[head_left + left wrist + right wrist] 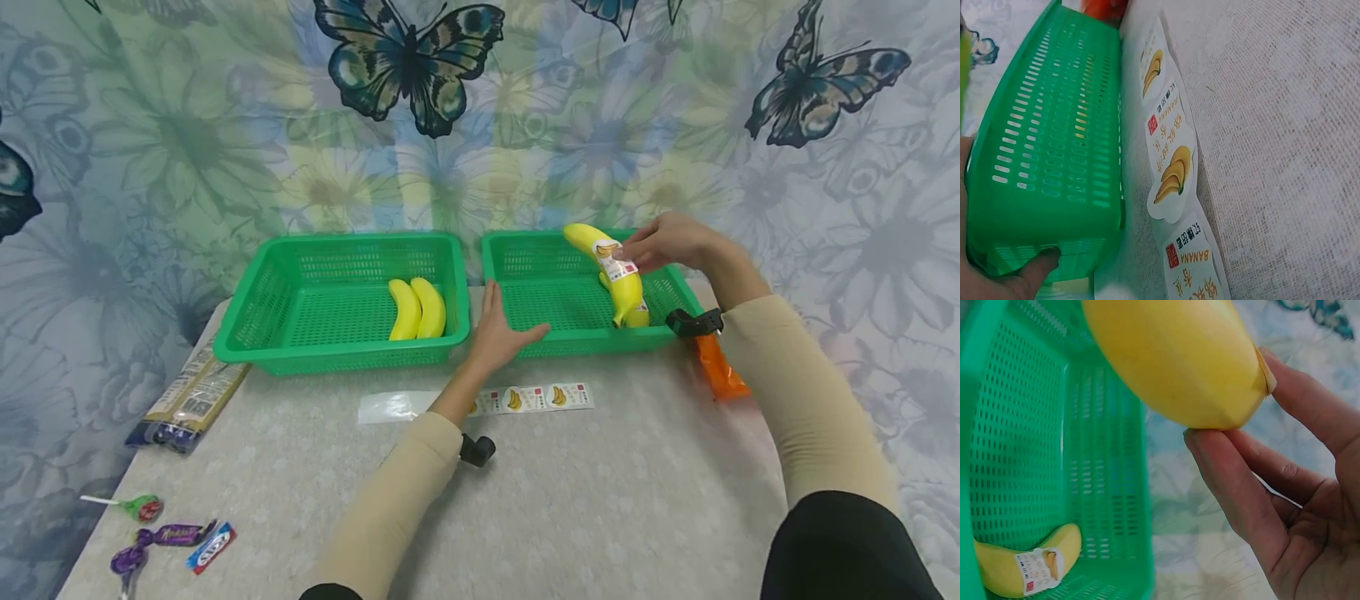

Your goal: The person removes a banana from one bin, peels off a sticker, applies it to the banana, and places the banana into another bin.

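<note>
My right hand (671,240) pinches a yellow banana (583,236) between thumb and fingers, over the right green basket (555,346). A white printed sticker (618,265) is on the held banana. Below it, another stickered banana (1000,569) lies in that basket, partly hidden in the head view. My left hand (495,333) is at the basket's front left corner, fingers straight and thumb spread. In the left wrist view its thumb (1040,265) overlaps the basket's end wall. Beneath the left wrist, a strip of banana stickers (528,400) lies on the table.
A left green basket (345,360) holds two bananas (417,308) without visible stickers. An orange packet (720,371) lies by the right basket. Packaged goods (191,396) lie at the table's left edge. Nearer are a green lollipop (146,507), a purple-wrapped candy (180,535) and a blue-red candy (211,547).
</note>
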The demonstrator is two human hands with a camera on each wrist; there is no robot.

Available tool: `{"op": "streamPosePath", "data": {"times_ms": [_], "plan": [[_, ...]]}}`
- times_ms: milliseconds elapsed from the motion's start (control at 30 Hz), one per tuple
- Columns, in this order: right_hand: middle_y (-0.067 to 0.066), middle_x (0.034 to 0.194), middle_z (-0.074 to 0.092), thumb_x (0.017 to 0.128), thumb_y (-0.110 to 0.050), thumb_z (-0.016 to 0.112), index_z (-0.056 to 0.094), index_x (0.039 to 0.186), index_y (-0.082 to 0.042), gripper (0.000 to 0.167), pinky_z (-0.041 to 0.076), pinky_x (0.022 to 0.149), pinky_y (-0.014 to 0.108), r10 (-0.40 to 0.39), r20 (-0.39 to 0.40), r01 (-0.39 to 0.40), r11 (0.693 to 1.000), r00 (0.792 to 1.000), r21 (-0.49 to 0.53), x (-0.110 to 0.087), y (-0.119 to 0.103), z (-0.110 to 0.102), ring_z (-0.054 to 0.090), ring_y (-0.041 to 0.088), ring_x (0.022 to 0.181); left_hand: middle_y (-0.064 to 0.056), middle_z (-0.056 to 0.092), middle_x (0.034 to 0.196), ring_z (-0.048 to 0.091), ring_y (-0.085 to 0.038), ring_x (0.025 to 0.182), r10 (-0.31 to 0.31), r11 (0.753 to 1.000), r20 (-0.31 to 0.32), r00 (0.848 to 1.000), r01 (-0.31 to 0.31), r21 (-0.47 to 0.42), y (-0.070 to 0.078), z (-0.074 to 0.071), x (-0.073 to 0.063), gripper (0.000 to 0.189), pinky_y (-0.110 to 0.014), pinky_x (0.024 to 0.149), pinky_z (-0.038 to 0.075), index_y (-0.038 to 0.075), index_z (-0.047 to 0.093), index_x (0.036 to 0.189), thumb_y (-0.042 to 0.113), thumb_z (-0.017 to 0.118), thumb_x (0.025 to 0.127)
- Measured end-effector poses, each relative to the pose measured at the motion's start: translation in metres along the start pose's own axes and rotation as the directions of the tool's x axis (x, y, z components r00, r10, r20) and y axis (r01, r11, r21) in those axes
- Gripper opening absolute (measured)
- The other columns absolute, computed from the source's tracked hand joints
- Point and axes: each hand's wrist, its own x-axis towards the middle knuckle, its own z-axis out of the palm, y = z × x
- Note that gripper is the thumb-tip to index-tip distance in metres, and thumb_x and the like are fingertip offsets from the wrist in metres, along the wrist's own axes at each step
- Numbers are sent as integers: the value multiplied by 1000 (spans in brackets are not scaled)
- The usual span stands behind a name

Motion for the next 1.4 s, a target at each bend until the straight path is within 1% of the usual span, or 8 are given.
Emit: {"op": "streamPosePath", "data": {"times_ms": [133, 267, 467, 667, 867, 1067, 1233, 1400], "plan": [[18, 141, 54, 85, -42, 73, 59, 132, -2, 63, 55, 96, 39, 17, 19, -18, 1000, 1000, 26, 32, 7, -1, 70, 11, 97, -3, -8, 166, 9, -31, 152, -3, 1000, -17, 1000, 3, -5, 0, -3, 1, 118, -55, 118, 28, 7, -1, 157, 57, 72, 79], [20, 141, 53, 89, -34, 71, 59, 132, 1, 56, 57, 92, 35, 24, 39, -27, 997, 999, 69, 56, 21, 0, 69, 11, 97, -3, -7, 166, 9, -32, 152, -9, 1000, -29, 1000, 8, -25, 1, -2, 2, 117, -56, 118, 26, 7, 1, 157, 55, 73, 79], [20, 137, 55, 93, -28, 67, 57, 132, 4, 51, 53, 99, 41, 52, 86, -61, 993, 995, 100, 78, 53, 4, 68, 12, 95, -1, -8, 166, 7, -29, 153, -21, 1000, -7, 1000, 21, -20, 0, 3, -1, 118, -52, 119, 27, 10, -1, 158, 55, 74, 79], [9, 115, 68, 96, -24, 63, 58, 131, 5, 46, 51, 101, 46, 88, 106, -99, 989, 990, 107, 88, 69, 9, 68, 11, 89, -1, -7, 166, 7, -29, 153, -12, 999, -5, 1000, 12, -43, 1, 4, -4, 117, -53, 119, 27, 9, 0, 158, 54, 74, 79], [-3, 90, 73, 91, -25, 69, 70, 116, 2, 37, 54, 94, 45, 121, 100, -126, 991, 988, 51, 97, 74, 15, 69, 13, 81, -1, -8, 166, 7, -28, 153, -4, 999, -12, 1000, 4, -38, 0, 2, -3, 117, -52, 119, 26, 8, 0, 157, 53, 74, 80], [3, 92, 73, 90, -23, 70, 69, 115, 4, 37, 54, 95, 47, 162, 89, -161, 987, 983, -9, 97, 75, 20, 69, 16, 82, 1, -9, 166, 8, -28, 153, -3, 1000, 0, 1000, 3, -24, -1, 3, -3, 117, -52, 119, 27, 11, -2, 158, 56, 73, 79], [9, 94, 74, 88, -26, 74, 68, 115, 5, 41, 56, 91, 46, 211, 60, -205, 975, 976, -89, 101, 80, 24, 70, 21, 84, 3, -9, 166, 9, -30, 152, -3, 1000, 1, 1000, 3, -20, -2, 3, -5, 118, -55, 118, 28, 11, -1, 158, 58, 72, 78], [6, 90, 74, 86, -27, 75, 70, 111, 3, 39, 58, 86, 42, 254, 55, -246, 962, 966, -117, 112, 83, 24, 71, 21, 83, 4, -10, 166, 9, -30, 152, 0, 1000, -1, 1000, 0, -26, -3, 1, -4, 117, -55, 118, 28, 10, -1, 158, 57, 72, 79]]}}
